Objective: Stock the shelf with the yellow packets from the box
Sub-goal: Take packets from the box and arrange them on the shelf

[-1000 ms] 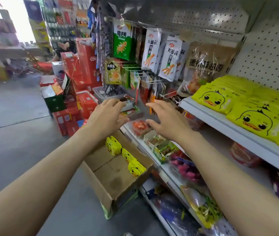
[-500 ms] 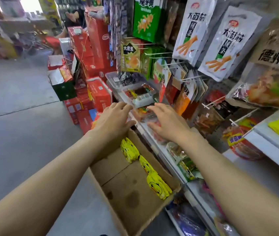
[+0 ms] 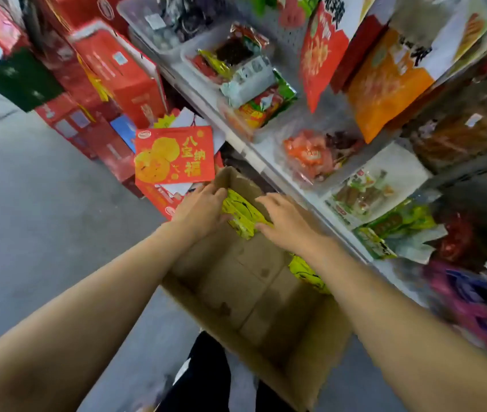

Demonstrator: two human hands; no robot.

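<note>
An open cardboard box [image 3: 245,295] stands on the floor against the shelf. Yellow duck-face packets [image 3: 243,214] lie at its far end, and another yellow packet [image 3: 306,273] shows along its right wall under my right forearm. My left hand [image 3: 203,208] curls around the left side of the far packets, fingers touching them. My right hand [image 3: 285,224] rests on their right side, fingers spread and pressing down. The packets still lie in the box between both hands. The yellow-packet shelf is out of view.
A white shelf [image 3: 254,150] with trays of snack bags runs along the right, hanging snack bags above it. Red gift cartons [image 3: 117,72] are stacked at the far left, and a red box with orange fruit print [image 3: 174,154] lies just beyond the cardboard box. Grey floor lies left.
Both hands dropped from above the box rim down into its far end and now touch the yellow packets. My view tilted down, so the upper shelf with yellow packets left the frame.
</note>
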